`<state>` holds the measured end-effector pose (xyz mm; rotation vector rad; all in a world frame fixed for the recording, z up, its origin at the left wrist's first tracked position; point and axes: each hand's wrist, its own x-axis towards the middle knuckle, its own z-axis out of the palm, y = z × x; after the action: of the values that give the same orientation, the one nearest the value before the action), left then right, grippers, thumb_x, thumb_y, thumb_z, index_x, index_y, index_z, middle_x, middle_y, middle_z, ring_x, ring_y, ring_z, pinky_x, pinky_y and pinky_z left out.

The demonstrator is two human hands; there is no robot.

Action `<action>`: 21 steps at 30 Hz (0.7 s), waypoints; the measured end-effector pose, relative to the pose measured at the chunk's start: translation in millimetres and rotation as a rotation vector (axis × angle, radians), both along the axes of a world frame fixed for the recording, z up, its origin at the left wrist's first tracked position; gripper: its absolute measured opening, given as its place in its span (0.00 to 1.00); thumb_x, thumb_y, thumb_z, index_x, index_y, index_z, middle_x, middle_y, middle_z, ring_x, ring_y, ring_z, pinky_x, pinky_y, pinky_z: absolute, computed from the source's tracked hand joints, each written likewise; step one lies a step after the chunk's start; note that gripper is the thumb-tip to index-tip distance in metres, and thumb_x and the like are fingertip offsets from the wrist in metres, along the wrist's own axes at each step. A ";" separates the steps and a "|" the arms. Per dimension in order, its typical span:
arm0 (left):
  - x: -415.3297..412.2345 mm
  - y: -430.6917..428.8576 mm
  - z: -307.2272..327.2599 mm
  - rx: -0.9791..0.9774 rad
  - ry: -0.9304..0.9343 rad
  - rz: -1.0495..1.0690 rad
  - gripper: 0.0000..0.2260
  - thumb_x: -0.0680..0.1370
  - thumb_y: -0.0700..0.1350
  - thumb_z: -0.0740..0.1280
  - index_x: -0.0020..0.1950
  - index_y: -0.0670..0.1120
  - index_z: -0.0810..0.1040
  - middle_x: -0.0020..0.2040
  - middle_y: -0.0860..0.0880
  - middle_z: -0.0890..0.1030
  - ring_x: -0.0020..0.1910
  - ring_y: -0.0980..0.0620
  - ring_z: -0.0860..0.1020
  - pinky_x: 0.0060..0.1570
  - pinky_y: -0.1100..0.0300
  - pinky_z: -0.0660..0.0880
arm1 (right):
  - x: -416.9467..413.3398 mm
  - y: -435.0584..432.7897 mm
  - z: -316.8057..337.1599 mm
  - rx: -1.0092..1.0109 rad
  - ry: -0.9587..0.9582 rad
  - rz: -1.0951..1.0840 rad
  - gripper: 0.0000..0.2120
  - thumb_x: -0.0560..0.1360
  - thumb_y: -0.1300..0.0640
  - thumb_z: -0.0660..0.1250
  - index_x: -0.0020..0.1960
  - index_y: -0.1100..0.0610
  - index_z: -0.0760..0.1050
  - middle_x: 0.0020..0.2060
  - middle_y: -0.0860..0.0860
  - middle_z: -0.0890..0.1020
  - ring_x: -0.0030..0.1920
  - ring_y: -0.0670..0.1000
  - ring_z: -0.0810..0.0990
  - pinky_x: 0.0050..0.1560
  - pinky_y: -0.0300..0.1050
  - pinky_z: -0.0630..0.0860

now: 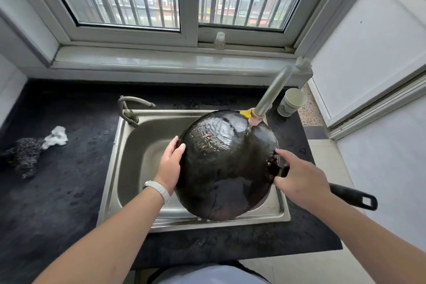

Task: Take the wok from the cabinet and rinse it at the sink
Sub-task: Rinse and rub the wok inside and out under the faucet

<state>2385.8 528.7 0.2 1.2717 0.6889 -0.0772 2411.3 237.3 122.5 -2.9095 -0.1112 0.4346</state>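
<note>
Wok [227, 163] fills right of sink [140, 145], left part open, tap pipe [274, 90] over far rim

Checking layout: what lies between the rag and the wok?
Head view: bare counter, the sink rim, then the left hand holding the wok.
</note>
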 end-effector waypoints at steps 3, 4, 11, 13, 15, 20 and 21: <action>-1.7 7.6 2.0 0.035 -0.002 -0.038 0.23 0.84 0.48 0.63 0.80 0.52 0.67 0.74 0.53 0.74 0.72 0.53 0.72 0.75 0.53 0.67 | -0.6 5.9 -5.7 0.031 0.035 -0.051 0.32 0.71 0.51 0.69 0.74 0.42 0.66 0.53 0.46 0.84 0.54 0.54 0.82 0.54 0.50 0.77; -2.4 9.8 2.1 0.050 -0.007 -0.048 0.24 0.83 0.48 0.64 0.80 0.52 0.67 0.74 0.54 0.73 0.73 0.54 0.72 0.75 0.53 0.67 | -0.2 7.9 -7.4 0.042 0.037 -0.060 0.32 0.71 0.52 0.69 0.74 0.42 0.66 0.53 0.46 0.84 0.54 0.54 0.82 0.54 0.50 0.77; -11.7 29.3 4.1 0.106 -0.002 -0.036 0.24 0.85 0.48 0.63 0.81 0.52 0.65 0.73 0.56 0.71 0.72 0.56 0.70 0.70 0.61 0.66 | 8.0 22.1 -15.3 0.094 0.028 -0.062 0.32 0.71 0.52 0.70 0.74 0.42 0.67 0.54 0.47 0.85 0.55 0.55 0.82 0.56 0.50 0.76; -13.5 35.4 6.5 0.093 0.004 -0.003 0.23 0.85 0.49 0.62 0.81 0.52 0.65 0.72 0.56 0.71 0.71 0.56 0.70 0.69 0.61 0.66 | 10.9 27.3 -17.2 0.099 0.029 -0.050 0.32 0.71 0.52 0.70 0.74 0.41 0.67 0.54 0.48 0.85 0.56 0.55 0.82 0.57 0.51 0.76; -16.4 43.3 6.0 0.091 0.022 0.019 0.23 0.85 0.51 0.62 0.80 0.53 0.66 0.72 0.56 0.72 0.72 0.56 0.70 0.72 0.59 0.65 | 13.6 32.3 -19.4 0.117 0.024 -0.034 0.32 0.71 0.52 0.70 0.74 0.41 0.67 0.55 0.47 0.85 0.56 0.55 0.82 0.57 0.51 0.76; -32.5 64.2 8.4 0.060 0.037 0.063 0.30 0.77 0.60 0.66 0.79 0.55 0.68 0.75 0.56 0.73 0.75 0.55 0.69 0.77 0.53 0.61 | 20.8 43.3 -23.0 0.192 0.010 0.009 0.32 0.70 0.50 0.71 0.73 0.42 0.68 0.54 0.45 0.85 0.54 0.53 0.82 0.55 0.50 0.77; -35.5 68.6 8.4 0.033 0.030 0.073 0.33 0.73 0.63 0.67 0.78 0.57 0.69 0.75 0.56 0.73 0.75 0.55 0.69 0.78 0.51 0.61 | 22.3 45.5 -22.9 0.208 0.013 0.019 0.32 0.70 0.50 0.71 0.73 0.42 0.68 0.53 0.45 0.84 0.53 0.53 0.82 0.55 0.50 0.78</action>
<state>2350.3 597.3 8.6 1.2782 0.7643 -0.0246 2433.6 282.8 99.6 -2.7034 -0.1709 0.4183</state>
